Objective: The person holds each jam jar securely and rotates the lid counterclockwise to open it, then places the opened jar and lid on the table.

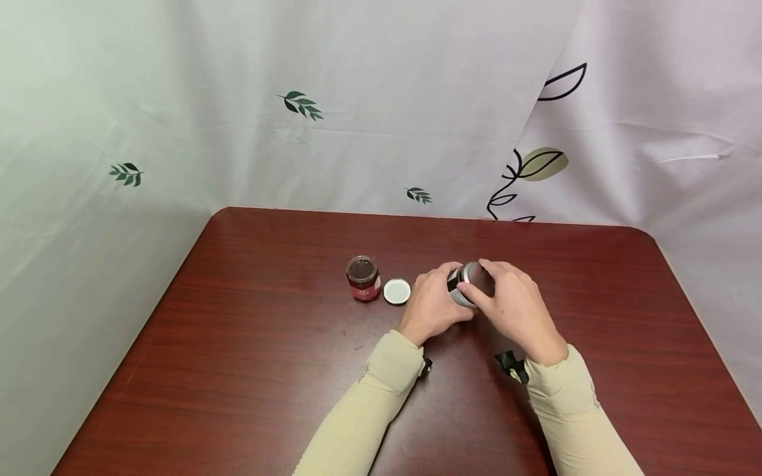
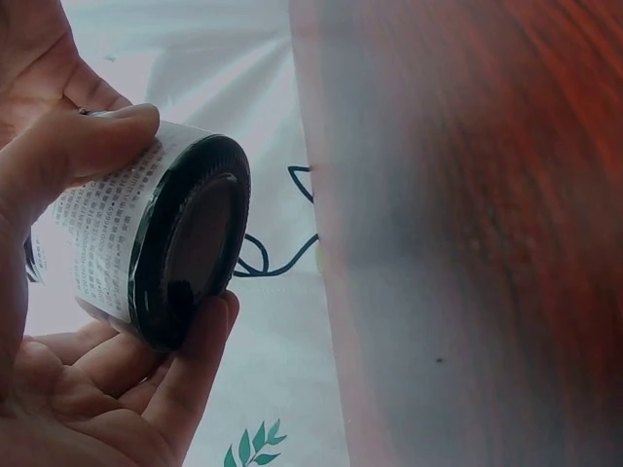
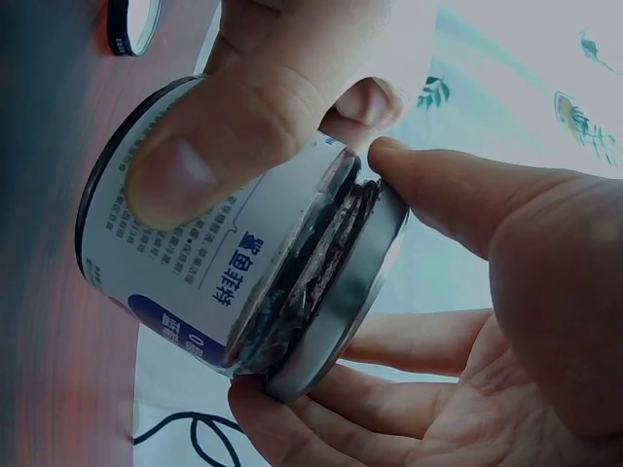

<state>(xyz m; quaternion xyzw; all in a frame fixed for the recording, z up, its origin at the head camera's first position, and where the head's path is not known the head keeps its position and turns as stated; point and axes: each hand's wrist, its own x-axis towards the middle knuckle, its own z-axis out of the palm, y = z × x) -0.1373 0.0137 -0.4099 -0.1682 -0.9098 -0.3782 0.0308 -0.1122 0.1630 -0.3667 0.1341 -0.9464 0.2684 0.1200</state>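
Note:
My left hand (image 1: pixel 433 305) grips a glass jar (image 3: pixel 209 268) with a white and blue label round its body. The jar is tipped on its side, and its dark base (image 2: pixel 200 238) faces the left wrist camera. With thumb and fingers my right hand (image 1: pixel 516 305) holds the silver lid (image 3: pixel 343 306) by its rim. In the right wrist view this lid sits at the jar's mouth, slightly askew, with dark contents visible through the glass at the neck.
Left of my hands a second jar (image 1: pixel 364 285) with a red label stands upright and uncapped, full of dark contents. Between it and my left hand a loose lid (image 1: pixel 397 291) lies white inside up. A patterned curtain (image 1: pixel 357 152) hangs behind the brown table (image 1: pixel 256 344).

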